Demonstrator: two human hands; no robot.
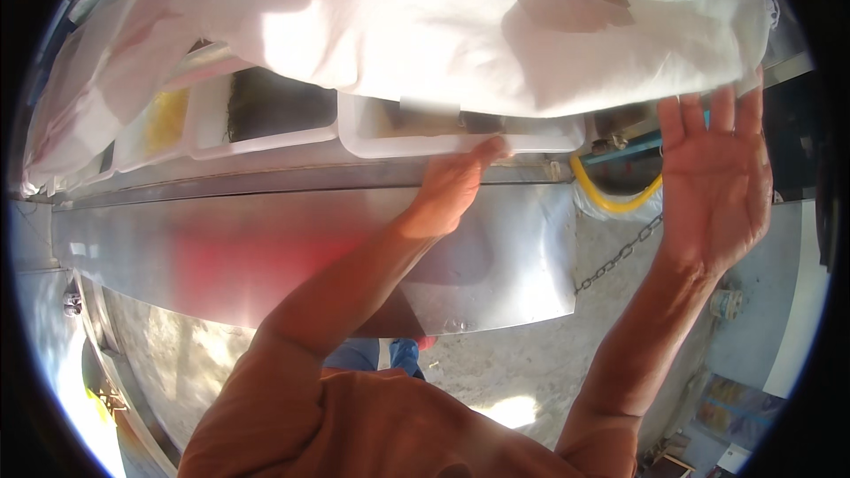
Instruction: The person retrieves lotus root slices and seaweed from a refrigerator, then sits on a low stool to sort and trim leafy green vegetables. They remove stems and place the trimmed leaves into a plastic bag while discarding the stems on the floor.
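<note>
My left hand (452,186) is closed on the front rim of a white plastic tray (372,142), its fingers partly hidden. My right hand (713,186) is raised on the right, palm toward the camera and fingers stretched out, their tips against the lower edge of a large white cloth (478,26). The cloth is draped over a row of trays and hides their back parts. Left of the held tray, another tray (274,106) shows dark contents, and a third (164,124) has something yellow in it.
A sheet-metal shelf (443,265) with a reddish patch spans the front of the trays. At its right are a sagging chain (624,252), a yellow hose (611,199) and a blue pipe (620,146). Below, my legs show over a sunlit concrete floor (505,363).
</note>
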